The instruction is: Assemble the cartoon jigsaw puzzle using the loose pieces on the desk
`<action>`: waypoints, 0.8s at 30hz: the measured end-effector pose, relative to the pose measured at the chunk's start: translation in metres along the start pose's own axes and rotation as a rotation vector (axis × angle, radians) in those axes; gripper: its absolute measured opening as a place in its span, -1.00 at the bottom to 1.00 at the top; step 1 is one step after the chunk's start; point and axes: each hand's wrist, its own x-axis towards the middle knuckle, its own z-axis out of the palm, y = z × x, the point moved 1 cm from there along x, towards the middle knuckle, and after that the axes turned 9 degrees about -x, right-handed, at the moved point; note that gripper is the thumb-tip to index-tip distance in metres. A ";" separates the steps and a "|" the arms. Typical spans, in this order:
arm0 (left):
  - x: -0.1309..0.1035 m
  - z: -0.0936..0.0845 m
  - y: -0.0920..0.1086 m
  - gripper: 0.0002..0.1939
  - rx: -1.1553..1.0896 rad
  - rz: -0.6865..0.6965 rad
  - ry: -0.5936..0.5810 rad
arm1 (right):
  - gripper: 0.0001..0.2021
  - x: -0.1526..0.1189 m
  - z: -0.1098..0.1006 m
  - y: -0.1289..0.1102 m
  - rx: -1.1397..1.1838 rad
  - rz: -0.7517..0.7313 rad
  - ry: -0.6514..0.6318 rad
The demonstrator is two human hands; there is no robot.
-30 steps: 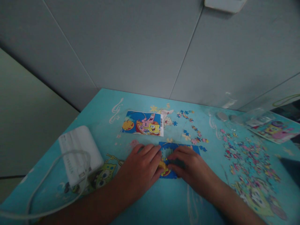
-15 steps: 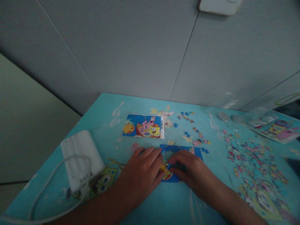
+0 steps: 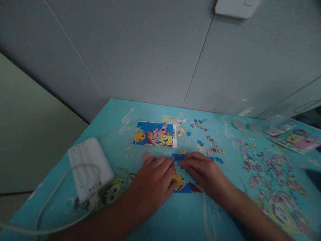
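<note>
A partly assembled jigsaw puzzle, blue with a yellow figure, lies flat on the table between my hands. Along its left edge rests my left hand, fingers extended and touching it, thumb apart. My right hand reaches over the upper middle, its thumb and fingertips pinched at a small blue puzzle piece, partly hidden by the fingers. My right hand and forearm cover much of the puzzle's right side. Behind it lies a picture card with the cartoon scene and a barcode strip.
Loose puzzle pieces lie behind and right of the puzzle, with a large scattered heap farther right. A white power bank with a cable sits at left. Clear plastic containers and a colourful package stand near the wall.
My right hand has moved slightly up and away over the puzzle, uncovering its lower part and covering its upper right. My left hand stays at the left edge.
</note>
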 end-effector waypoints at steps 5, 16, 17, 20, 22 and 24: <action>0.000 0.002 0.000 -0.68 -0.006 -0.014 -0.010 | -0.74 0.001 0.000 0.001 -0.087 -0.016 0.095; 0.000 0.001 0.000 -0.68 -0.008 -0.007 -0.007 | -0.90 -0.006 0.009 -0.009 -0.351 0.150 0.038; 0.000 0.001 0.000 -0.68 -0.007 -0.004 -0.010 | -0.92 -0.006 0.009 -0.008 -0.340 0.165 0.033; 0.000 0.002 0.000 -0.67 -0.004 -0.002 -0.009 | -0.96 -0.005 0.010 -0.006 -0.287 0.206 0.028; -0.001 0.002 0.000 -0.68 -0.007 -0.001 -0.007 | -0.95 -0.005 0.010 -0.004 -0.251 0.214 0.029; -0.001 0.001 0.000 -0.68 -0.009 0.002 -0.006 | -0.92 -0.005 0.011 -0.003 -0.215 0.207 0.030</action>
